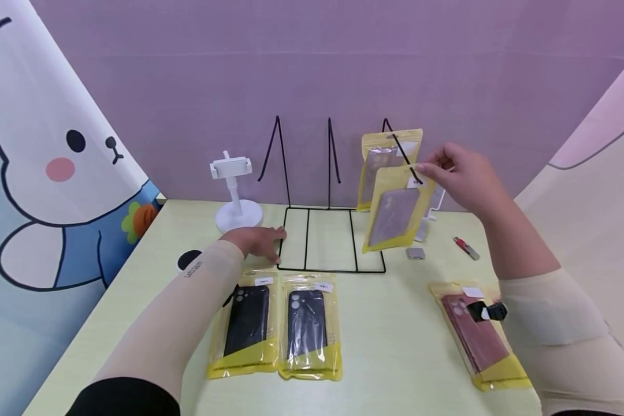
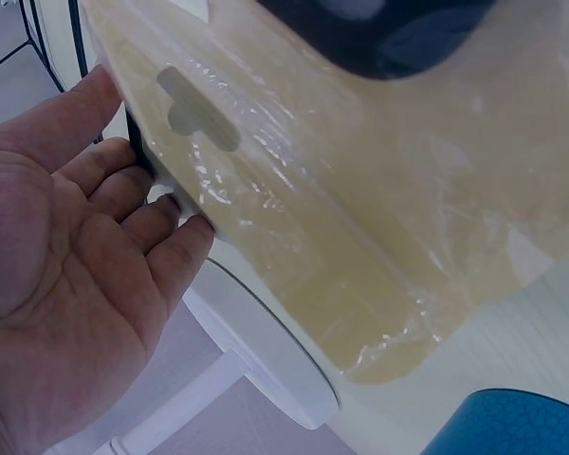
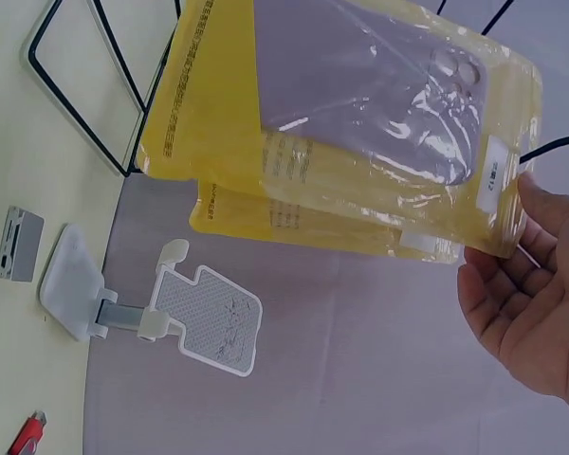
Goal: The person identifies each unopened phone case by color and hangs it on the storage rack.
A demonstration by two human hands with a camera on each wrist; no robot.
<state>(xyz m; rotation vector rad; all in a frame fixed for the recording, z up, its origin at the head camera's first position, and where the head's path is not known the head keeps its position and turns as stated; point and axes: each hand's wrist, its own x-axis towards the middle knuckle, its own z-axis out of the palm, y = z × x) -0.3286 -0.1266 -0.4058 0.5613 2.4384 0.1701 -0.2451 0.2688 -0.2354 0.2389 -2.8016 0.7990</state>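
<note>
Yellow pouch (image 1: 393,216): pinching top corner in right grip (image 1: 463,176), apparently threading onto black hook (image 1: 405,156) (resting spread left grip (image 1: 260,241) against rack (image 1: 330,270)). Next, probably: slide back, release.

This looks like a small curtained-off corner arranged like a shop display; whether it is in an actual shop cannot be told. A black wire rack (image 1: 307,239) stands on a pale counter (image 1: 385,335), with bagged phone cases (image 1: 395,215) hanging on it and lying before it. Purple cloth (image 1: 312,69) hangs behind the rack, cartoon-printed cloth (image 1: 36,138) to its left.
</note>
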